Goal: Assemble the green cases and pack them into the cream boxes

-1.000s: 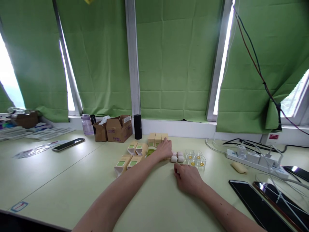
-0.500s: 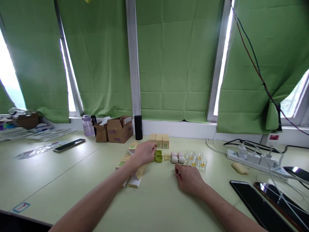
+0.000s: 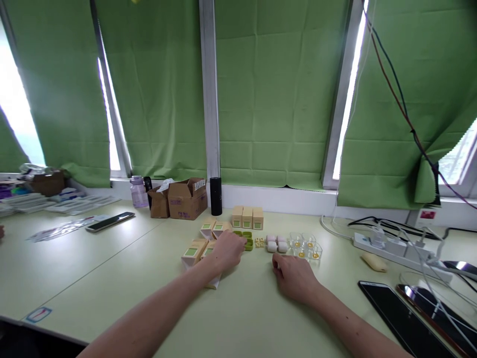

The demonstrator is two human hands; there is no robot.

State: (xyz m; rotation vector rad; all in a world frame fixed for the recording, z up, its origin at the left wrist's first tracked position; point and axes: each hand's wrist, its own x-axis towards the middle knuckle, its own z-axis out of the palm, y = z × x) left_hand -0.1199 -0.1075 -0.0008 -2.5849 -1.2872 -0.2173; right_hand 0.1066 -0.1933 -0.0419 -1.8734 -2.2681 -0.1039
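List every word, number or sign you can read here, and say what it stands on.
No text can be read.
Brown cardboard box: purple print and a white flap label, too small.
Small tan boxes with green panels: marks blurred.
Red sticker on the white wall at right: blurred.
Blue-and-red sticker at the near edge of the pale green table: too small.

left hand (image 3: 226, 251), forearm: bare | right hand (image 3: 295, 279), forearm: bare, unsleeved

Left hand (image 3: 228, 250) and right hand (image 3: 295, 276) outstretched
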